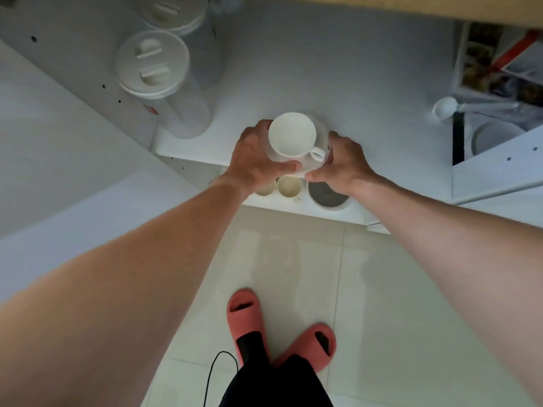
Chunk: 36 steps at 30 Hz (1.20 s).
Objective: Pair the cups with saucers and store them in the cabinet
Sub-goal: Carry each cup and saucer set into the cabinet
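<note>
A white cup (292, 135) with its handle turned toward me sits on a white saucer (321, 129), most of which is hidden by the cup and my fingers. My left hand (255, 158) grips the saucer's left side and my right hand (342, 163) its right side, holding the pair over the white cabinet shelf (367, 136). Below them, on a lower shelf (335, 214), stand two small cream cups (289, 186) and a grey saucer or bowl (326, 195).
Two tall white lidded canisters (152, 66) stand at the shelf's back left. The open cabinet door (73, 160) is on the left. At right, a white scoop (446, 107) and packets (505, 63) fill a side compartment. The tiled floor (293, 274) and my red slippers (249, 315) are below.
</note>
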### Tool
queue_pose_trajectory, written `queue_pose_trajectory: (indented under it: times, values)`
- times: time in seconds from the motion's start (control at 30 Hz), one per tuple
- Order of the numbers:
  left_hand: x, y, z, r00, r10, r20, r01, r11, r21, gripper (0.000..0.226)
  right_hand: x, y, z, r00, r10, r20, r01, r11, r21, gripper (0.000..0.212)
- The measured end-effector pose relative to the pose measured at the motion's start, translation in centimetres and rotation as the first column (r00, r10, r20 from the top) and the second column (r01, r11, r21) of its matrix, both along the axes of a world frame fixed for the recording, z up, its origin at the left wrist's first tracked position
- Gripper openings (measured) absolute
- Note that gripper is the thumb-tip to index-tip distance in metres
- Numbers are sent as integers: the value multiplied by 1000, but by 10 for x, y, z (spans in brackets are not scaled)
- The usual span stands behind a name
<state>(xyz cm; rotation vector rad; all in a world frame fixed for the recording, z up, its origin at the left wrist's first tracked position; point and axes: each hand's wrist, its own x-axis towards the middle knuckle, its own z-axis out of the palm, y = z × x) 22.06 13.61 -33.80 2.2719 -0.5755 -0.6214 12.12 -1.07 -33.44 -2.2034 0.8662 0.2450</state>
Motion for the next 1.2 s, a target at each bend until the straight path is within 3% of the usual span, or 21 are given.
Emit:
queue_pose_trajectory:
  times: [0.17, 0.43, 0.57, 0.67, 0.73, 0.87, 1.03, 1.2]
  values:
    - [30, -12, -1, 992, -123, 2, 123, 992, -5, 99, 23, -16, 0, 1000, -18, -18, 17, 998, -58, 68]
    - [78, -42, -21, 999, -4, 54, 9, 996, -90, 81, 65, -36, -8, 985, -149, 90, 166, 960, -225, 48]
    - [112, -69, -23, 994, -8, 112, 12, 999, -41, 75, 91, -42, -11, 971, -230, 70, 240, 932, -271, 58]
    - [124, -79, -23, 997, -21, 73, 22, 1000, -11, 79, 100, -44, -14, 961, -271, 47, 272, 911, -311, 61]
    - [118, -72, -22, 995, -48, 88, 41, 996, 82, 83, 96, -37, -17, 970, -243, 14, 232, 901, -366, 58]
    - [74, -33, -14, 948, -215, 236, 136, 940, 314, 68, 57, -2, -13, 990, -37, -134, -31, 881, -473, 53]
    - [2, 36, 22, 831, -492, 260, 253, 749, 612, 57, -27, 57, 18, 930, 114, -348, -255, 885, -390, 70]
    - [-61, 90, 110, 808, -559, 188, 314, 678, 665, 57, -92, 109, 107, 911, 208, -356, -315, 909, -274, 72]
